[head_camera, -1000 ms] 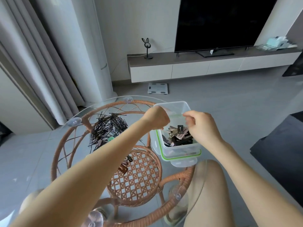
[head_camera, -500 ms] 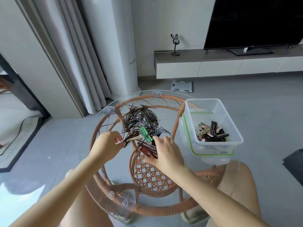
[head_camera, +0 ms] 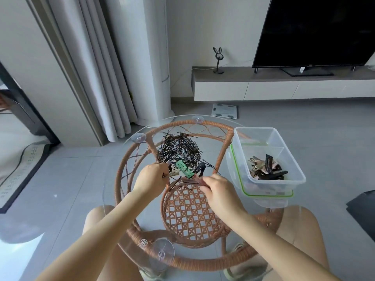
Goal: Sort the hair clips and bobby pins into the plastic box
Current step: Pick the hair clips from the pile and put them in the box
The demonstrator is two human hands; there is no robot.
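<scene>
Beige clip (head_camera: 175, 173) pinched in my left hand (head_camera: 151, 178), brown clips (head_camera: 195, 178) in my right hand (head_camera: 220, 192); I'd lift both into the plastic box (head_camera: 253, 128).

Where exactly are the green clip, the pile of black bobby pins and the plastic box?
green clip (head_camera: 183, 169), head view, middle of its flat green face.
pile of bobby pins (head_camera: 178, 149), head view, dense centre of the black heap.
plastic box (head_camera: 253, 128), head view, far edge of its clear rim.

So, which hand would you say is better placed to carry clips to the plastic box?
Probably the right hand: it pinches brown clips and lies nearer the plastic box; the left hand, gripping a beige clip, sits farther off.
</scene>
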